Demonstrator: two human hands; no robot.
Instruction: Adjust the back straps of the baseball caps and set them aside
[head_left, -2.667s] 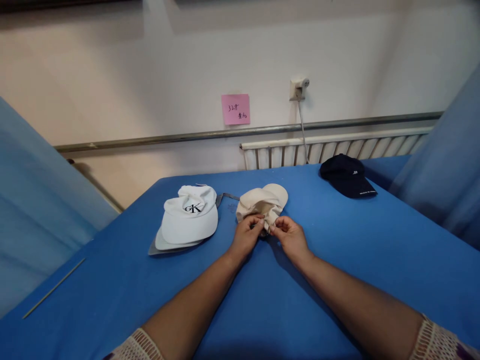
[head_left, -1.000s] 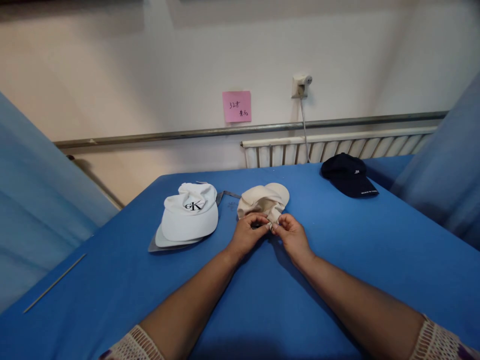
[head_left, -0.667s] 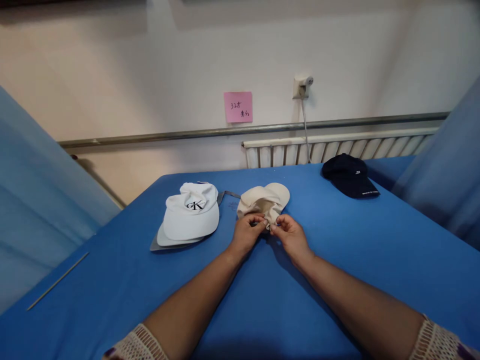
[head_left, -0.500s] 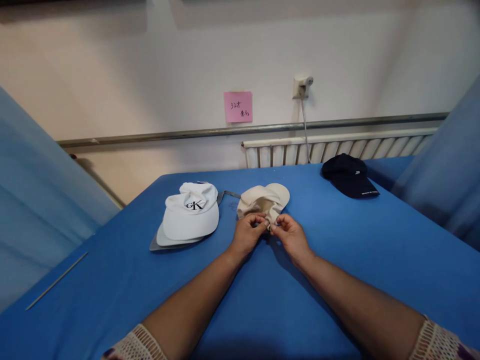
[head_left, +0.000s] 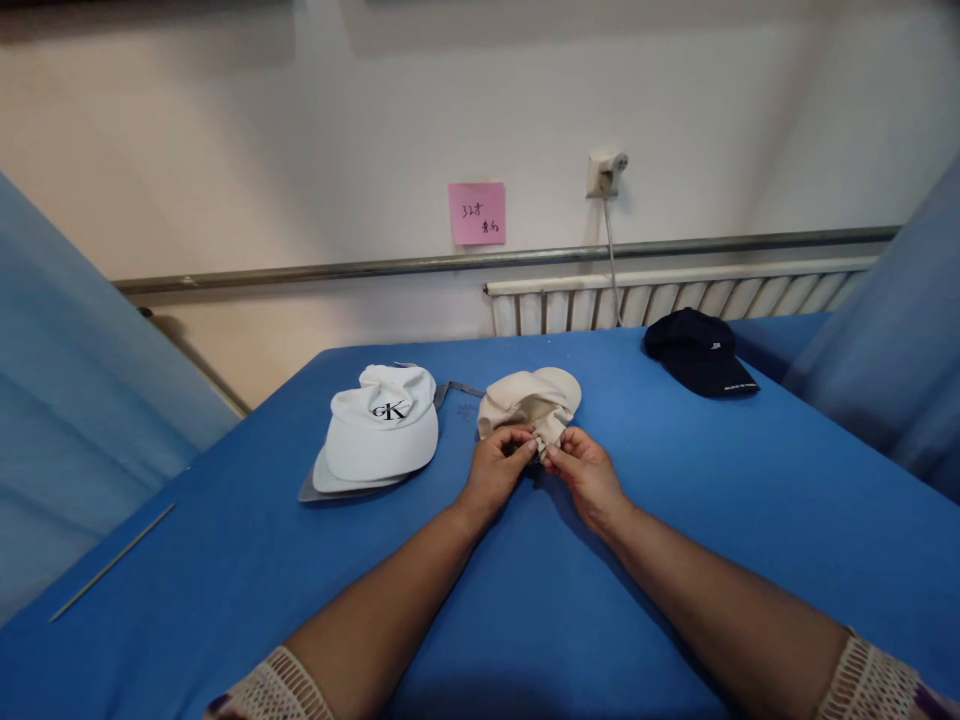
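A beige cap [head_left: 517, 397] lies at the middle of the blue-covered table [head_left: 480, 600], its brim pointing away to the right. My left hand [head_left: 498, 462] pinches the near edge of the cap, at the strap end of its back. Close beside it, my right hand [head_left: 589, 474] has thumb and fingers closed on the same gathered edge. The fabric between the fingertips is bunched, and the exact fastening is too small to make out. Left of my hands rests a stack of caps, a white cap [head_left: 382, 440] with dark letters on top and grey brims under it.
A dark navy cap [head_left: 694, 352] sits at the back right. A thin stick [head_left: 112, 562] lies at the left edge. Behind the table are a radiator [head_left: 675, 293], a metal rail [head_left: 375, 268], a plugged-in cord [head_left: 610, 250] and a pink note [head_left: 477, 213]. Blue curtains [head_left: 67, 400] flank both sides.
My right hand has shifted very slightly and its fingers have regripped the cap's gathered edge. The beige cap has turned a little; the other caps stay put.
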